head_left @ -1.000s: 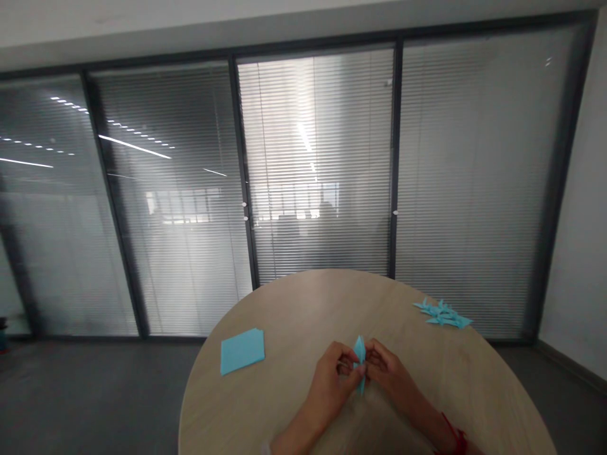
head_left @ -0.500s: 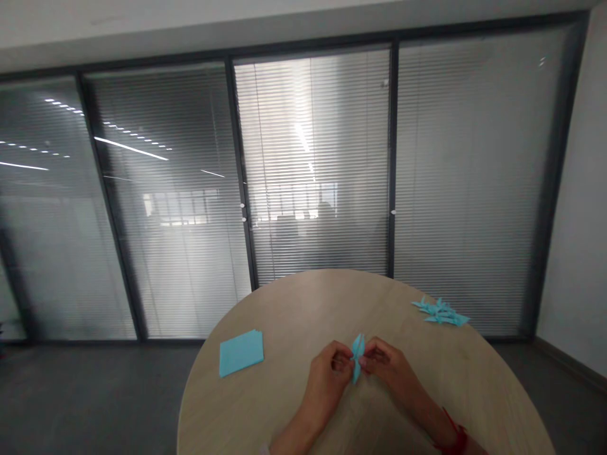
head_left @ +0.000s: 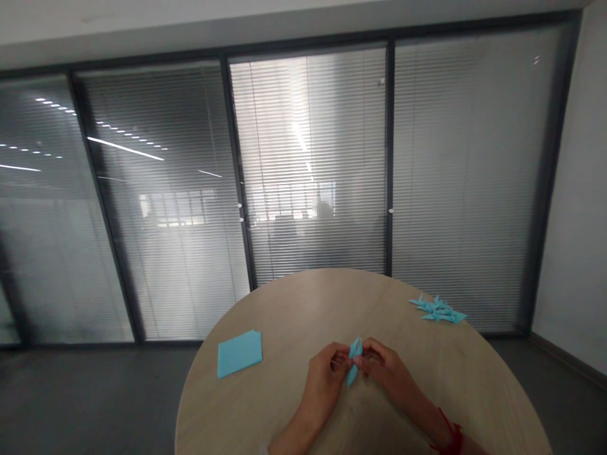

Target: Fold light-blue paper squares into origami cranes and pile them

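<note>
A narrow piece of folded light-blue paper (head_left: 351,375) stands between my two hands, above the near middle of the round table. My left hand (head_left: 328,370) pinches it from the left, with thumb and fingertips at its middle. From the right, my right hand (head_left: 383,363) grips the same paper, its thumb close to the left thumb. The paper's upper end shows a split between two points; its lower end tapers below the fingers. The fingertips hide its middle part.
A stack of light-blue square paper sheets (head_left: 239,354) lies on the left of the wooden table (head_left: 303,303). Several folded blue paper cranes (head_left: 439,309) lie in a pile near the right edge. Behind the table stands a glass partition with blinds (head_left: 313,158).
The right hand has come slightly closer to the left, and the folded paper tilts a little more. The view has shifted slightly; the stack and the pile stay in place.
</note>
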A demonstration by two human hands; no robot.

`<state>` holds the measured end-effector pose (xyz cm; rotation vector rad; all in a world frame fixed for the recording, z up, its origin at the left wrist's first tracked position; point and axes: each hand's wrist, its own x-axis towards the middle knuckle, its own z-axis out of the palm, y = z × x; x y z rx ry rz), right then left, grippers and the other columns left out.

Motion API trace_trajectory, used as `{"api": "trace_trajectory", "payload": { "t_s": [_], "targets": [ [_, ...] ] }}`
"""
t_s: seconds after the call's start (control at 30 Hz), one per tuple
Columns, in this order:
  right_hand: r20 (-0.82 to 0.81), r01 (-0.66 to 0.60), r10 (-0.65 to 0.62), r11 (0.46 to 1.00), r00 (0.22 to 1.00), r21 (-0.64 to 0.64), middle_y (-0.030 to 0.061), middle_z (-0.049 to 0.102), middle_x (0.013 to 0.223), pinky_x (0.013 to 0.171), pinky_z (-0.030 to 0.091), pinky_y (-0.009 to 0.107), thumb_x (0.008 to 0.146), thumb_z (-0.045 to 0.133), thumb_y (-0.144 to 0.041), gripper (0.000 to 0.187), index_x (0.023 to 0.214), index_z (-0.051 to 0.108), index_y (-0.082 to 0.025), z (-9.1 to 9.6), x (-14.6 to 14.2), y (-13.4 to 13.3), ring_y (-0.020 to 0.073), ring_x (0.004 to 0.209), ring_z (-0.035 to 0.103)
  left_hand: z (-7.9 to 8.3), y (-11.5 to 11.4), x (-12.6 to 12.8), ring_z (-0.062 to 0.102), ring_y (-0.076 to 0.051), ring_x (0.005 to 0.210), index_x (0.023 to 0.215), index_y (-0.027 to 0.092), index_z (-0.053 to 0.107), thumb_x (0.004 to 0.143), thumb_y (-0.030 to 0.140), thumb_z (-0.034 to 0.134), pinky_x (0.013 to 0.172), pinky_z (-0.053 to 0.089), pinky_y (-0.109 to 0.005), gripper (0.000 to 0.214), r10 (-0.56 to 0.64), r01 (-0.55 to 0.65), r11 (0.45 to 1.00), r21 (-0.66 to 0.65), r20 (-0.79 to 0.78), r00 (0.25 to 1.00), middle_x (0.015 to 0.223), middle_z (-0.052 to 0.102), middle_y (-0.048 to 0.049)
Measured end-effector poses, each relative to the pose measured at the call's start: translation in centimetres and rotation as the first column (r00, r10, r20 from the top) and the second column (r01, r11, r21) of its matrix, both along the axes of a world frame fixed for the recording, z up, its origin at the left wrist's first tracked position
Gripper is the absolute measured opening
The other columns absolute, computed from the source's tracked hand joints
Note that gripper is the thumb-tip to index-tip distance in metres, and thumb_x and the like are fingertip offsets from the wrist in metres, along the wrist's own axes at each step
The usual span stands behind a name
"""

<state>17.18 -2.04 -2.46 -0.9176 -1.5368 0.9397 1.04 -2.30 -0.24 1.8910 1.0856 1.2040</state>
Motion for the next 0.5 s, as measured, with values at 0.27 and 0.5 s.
{"api": "trace_trajectory", "payload": {
  "t_s": [0.27, 0.5],
  "targets": [
    [0.038, 0.059, -0.059, 0.998, 0.998, -0.005, 0.0001, 0.059, 0.061, 0.057, 0.04, 0.025, 0.075, 0.063, -0.046, 0.028, 0.07, 0.062, -0.018, 0.16, 0.06, -0.32, 0.0156, 0.06, 0.053, -0.36, -0.07, 0.18, 0.066, -0.017, 0.078, 0.094, 0.019, 0.064, 0.08, 0.022, 0.056, 0.071, 0.048, -0.024, 0.017, -0.107, 0.108, 0.994, -0.017, 0.04, 0.993, 0.087, 0.073, -0.0034],
    [0.11, 0.185, -0.186, 0.983, 0.976, 0.016, -0.0008, 0.06, 0.061, 0.056, 0.039, 0.025, 0.075, 0.063, -0.045, 0.027, 0.068, 0.063, -0.019, 0.0, -0.1, -0.22, 0.0148, 0.057, 0.053, 0.35, -0.31, 0.04, 0.068, -0.017, 0.074, 0.094, 0.019, 0.068, 0.079, 0.019, 0.056, 0.069, 0.048, -0.024, 0.019, -0.077, 0.076, 0.996, -0.036, -0.021, 0.997, 0.079, 0.075, -0.0028]
  ]
}}
